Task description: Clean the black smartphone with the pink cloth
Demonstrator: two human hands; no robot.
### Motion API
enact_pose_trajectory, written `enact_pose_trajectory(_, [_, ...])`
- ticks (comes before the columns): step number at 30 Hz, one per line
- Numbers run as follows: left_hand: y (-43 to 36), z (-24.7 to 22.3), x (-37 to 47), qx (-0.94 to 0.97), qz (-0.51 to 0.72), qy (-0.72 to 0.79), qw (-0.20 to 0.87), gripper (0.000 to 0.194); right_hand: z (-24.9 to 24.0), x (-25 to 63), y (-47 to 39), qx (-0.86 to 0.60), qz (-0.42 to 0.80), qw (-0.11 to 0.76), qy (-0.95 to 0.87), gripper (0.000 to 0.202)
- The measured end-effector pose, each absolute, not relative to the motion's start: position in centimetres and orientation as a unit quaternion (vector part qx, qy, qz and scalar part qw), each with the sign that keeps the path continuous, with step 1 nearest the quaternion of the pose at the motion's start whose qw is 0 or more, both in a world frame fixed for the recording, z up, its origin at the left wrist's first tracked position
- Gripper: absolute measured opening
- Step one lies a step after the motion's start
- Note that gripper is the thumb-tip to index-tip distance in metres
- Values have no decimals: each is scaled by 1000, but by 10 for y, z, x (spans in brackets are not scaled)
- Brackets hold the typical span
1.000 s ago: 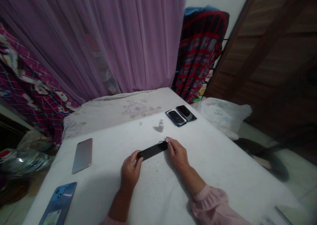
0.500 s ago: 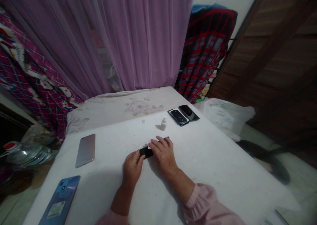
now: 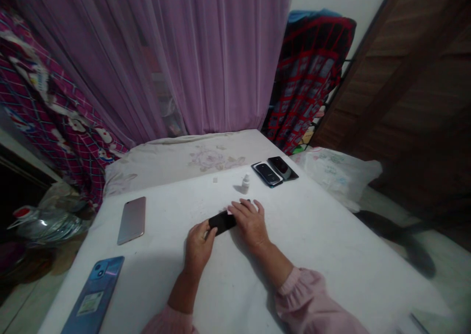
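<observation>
A black phone (image 3: 222, 222) is tilted just above the white tabletop, its dark face toward me. My left hand (image 3: 198, 248) grips its left end between thumb and fingers. Across the phone's right end lies my right hand (image 3: 250, 225), fingers bent over the upper edge. A small pale pink piece (image 3: 230, 210), perhaps cloth or sponge, shows under its fingertips, pressed against the phone. Just beyond the right hand stands a small white bottle (image 3: 246, 184). A tiny pale square (image 3: 215, 180) rests to the bottle's left.
On the left of the white table (image 3: 162, 280) lie a rose-gold phone (image 3: 131, 220) and a blue phone (image 3: 93, 295) with a sticker. More phones (image 3: 268, 173) and a dark phone (image 3: 282, 167) are at the back right. A plastic bag (image 3: 334, 174) hangs beyond the right edge.
My right hand has slid rightward along the phone with the pink piece, uncovering more of the dark face. My left hand keeps its grip. The whole view has shifted slightly.
</observation>
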State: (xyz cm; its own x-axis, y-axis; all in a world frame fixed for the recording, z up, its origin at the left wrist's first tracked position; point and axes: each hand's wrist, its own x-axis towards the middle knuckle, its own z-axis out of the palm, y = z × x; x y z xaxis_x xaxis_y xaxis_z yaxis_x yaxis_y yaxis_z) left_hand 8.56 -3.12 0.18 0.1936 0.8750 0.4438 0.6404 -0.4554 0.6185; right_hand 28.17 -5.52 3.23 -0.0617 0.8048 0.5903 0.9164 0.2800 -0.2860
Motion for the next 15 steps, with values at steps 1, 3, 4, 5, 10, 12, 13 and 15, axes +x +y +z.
enact_pose_trajectory(1, [-30, 1, 85, 750, 391, 510, 156, 27, 29, 294, -54, -623, -70, 345, -698, 32])
enact_pose_trajectory(3, [-28, 0, 85, 744, 388, 522, 151, 34, 21, 317, -52, -672, -42, 378, -635, 33])
enact_pose_trajectory(4, [-27, -1, 85, 744, 385, 527, 143, 36, 17, 325, -52, -687, -23, 395, -610, 33])
enact_pose_trajectory(5, [-27, -1, 85, 746, 381, 530, 132, 35, 15, 332, -52, -701, -2, 403, -589, 33])
enact_pose_trajectory(10, [-32, -4, 84, 750, 347, 558, 76, 29, 17, 333, -53, -748, 69, 348, -560, 33])
enact_pose_trajectory(12, [-38, -10, 81, 757, 323, 566, 40, 28, 23, 326, -51, -759, 83, 313, -565, 31])
enact_pose_trajectory(13, [-42, -13, 79, 763, 310, 567, 20, 28, 26, 322, -49, -764, 88, 297, -566, 30])
enact_pose_trajectory(15, [-50, -18, 76, 770, 286, 570, -13, 29, 31, 317, -44, -771, 92, 269, -570, 29])
